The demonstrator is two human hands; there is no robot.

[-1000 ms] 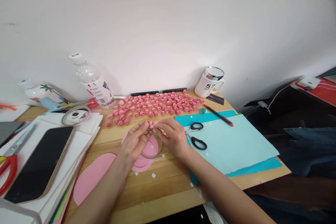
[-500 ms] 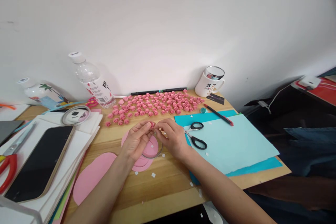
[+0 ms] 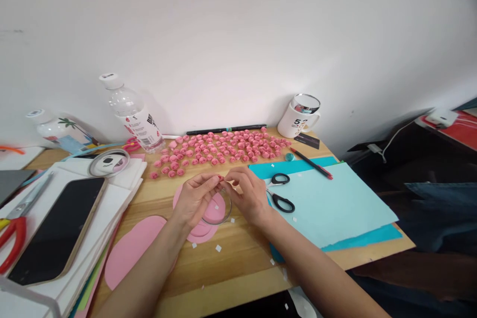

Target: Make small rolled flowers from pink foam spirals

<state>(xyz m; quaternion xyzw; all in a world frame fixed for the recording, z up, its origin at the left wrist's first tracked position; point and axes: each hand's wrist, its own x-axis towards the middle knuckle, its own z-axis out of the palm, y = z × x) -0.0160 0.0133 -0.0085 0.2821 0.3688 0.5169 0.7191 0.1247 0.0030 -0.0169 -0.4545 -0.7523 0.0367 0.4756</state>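
My left hand (image 3: 194, 198) and my right hand (image 3: 249, 192) meet above the desk's middle, fingertips pinched together on a small pink paper rose (image 3: 220, 178). Under them lies a clear round lid (image 3: 218, 208) on pink paper circles (image 3: 201, 231). Behind the hands, a large spread of finished pink paper roses (image 3: 223, 146) covers the back of the wooden desk (image 3: 238, 263). Black-handled scissors (image 3: 281, 194) rest just right of my right hand on light blue paper (image 3: 335, 203).
A phone (image 3: 55, 231) lies on a white paper stack at left, with red-handled scissors (image 3: 13, 238) and a round tin (image 3: 109, 162). Two bottles (image 3: 130, 114) stand at the back left, a white mug (image 3: 300, 117) at back right, a red pencil (image 3: 311, 163) and a black marker (image 3: 227, 130) nearby.
Both hands have stayed in place, fingers working the little pink rose; the fingertips have shifted slightly to the right.
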